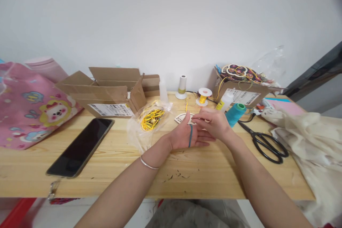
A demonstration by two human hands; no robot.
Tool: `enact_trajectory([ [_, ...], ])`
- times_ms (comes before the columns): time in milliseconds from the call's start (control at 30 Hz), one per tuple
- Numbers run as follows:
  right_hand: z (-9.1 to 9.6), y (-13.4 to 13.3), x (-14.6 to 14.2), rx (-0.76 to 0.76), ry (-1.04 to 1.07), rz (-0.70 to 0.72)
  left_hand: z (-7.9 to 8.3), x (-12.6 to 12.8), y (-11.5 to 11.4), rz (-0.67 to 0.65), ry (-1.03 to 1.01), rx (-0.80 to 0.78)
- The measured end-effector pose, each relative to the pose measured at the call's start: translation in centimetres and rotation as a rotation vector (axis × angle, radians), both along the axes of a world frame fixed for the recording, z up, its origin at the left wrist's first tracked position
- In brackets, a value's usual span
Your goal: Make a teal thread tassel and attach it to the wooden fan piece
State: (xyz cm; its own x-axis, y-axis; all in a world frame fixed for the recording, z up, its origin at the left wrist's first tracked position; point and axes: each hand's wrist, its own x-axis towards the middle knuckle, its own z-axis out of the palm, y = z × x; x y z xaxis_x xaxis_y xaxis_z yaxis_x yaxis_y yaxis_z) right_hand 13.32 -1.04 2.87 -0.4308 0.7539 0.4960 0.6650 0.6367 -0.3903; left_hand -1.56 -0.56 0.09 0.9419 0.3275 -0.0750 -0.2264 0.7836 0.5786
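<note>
My left hand [187,133] lies palm up over the middle of the wooden table [112,167], fingers stretched out to the right, with a teal thread [190,136] wound across the palm. My right hand [212,121] is closed in a pinch just above the left fingers, holding the thread's end by the left thumb. A small wooden cut-out [181,118] lies right behind the hands. The teal thread cone [235,113] lies on its side just right of my right hand.
A plastic bag with yellow cord [151,118] sits left of the hands, a black phone [81,146] further left. Black scissors [267,143] and cream cloth [310,146] lie at right. Open cardboard boxes [107,92], a white spool [182,87] and a yellow spool [203,97] stand behind.
</note>
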Motion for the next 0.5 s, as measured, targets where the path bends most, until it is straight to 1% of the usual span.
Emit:
enact_trajectory([
  [200, -0.4, 0.4, -0.1, -0.223, 0.131, -0.012, -0.1, -0.1, 0.0, -0.166, 0.003, 0.054],
  [400, -0.9, 0.6, -0.4, -0.481, 0.224, 0.038, -0.6, -0.1, 0.2, -0.228, -0.043, 0.051],
  [500, -1.1, 0.6, -0.6, -0.595, 0.235, 0.049, -0.6, -0.3, 0.3, -0.267, -0.085, 0.065],
])
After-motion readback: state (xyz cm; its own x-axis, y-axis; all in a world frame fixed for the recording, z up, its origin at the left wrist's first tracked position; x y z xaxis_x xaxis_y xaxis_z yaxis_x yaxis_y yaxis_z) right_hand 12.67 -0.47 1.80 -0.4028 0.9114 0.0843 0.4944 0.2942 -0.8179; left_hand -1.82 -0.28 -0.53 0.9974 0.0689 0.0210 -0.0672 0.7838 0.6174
